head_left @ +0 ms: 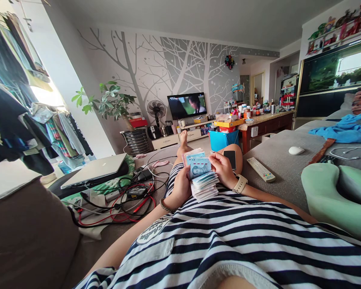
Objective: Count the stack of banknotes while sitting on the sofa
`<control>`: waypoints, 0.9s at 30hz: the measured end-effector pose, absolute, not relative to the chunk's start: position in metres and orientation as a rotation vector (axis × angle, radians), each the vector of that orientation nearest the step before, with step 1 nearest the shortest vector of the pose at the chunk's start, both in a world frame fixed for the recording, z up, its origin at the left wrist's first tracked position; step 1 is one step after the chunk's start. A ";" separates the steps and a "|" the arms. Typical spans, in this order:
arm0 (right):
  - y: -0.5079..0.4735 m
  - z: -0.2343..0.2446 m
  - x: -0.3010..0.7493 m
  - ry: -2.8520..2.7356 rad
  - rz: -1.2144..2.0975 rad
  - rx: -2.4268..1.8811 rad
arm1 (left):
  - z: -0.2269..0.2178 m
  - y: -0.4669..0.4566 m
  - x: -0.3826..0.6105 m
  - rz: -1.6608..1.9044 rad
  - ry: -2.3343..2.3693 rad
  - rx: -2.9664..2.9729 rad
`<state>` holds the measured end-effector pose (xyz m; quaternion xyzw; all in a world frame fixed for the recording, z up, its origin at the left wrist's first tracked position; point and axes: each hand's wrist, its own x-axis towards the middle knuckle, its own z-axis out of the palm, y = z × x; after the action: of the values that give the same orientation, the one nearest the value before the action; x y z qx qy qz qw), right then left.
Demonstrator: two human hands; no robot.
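A thick stack of banknotes (202, 176) rests on my lap, over a striped dress (228, 237). My left hand (182, 185) grips the stack from its left side, fingers wrapped round it. My right hand (223, 168) pinches the top blue note at its right edge; a watch sits on that wrist. A black phone (230, 158) lies on my knee just behind the right hand.
A remote control (261, 169) and a white mouse (296, 150) lie on the grey sofa to my right, by a green cushion (337, 196). A laptop (94, 169) and tangled cables (123, 198) lie to the left. A television (187, 105) plays ahead.
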<state>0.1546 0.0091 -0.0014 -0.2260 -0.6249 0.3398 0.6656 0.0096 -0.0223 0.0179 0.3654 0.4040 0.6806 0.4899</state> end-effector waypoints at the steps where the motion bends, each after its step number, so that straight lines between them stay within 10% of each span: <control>1: 0.009 -0.001 0.155 -1.411 0.765 -0.508 | 0.018 -0.023 0.010 1.653 0.984 0.886; 27: 0.008 0.000 0.153 -1.410 0.755 -0.511 | 0.007 -0.013 0.008 1.600 0.748 0.824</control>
<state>0.1530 0.0076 -0.0005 -0.2267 -0.6249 0.3349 0.6678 0.0080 -0.0130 0.0072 0.3497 0.3175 0.6794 0.5616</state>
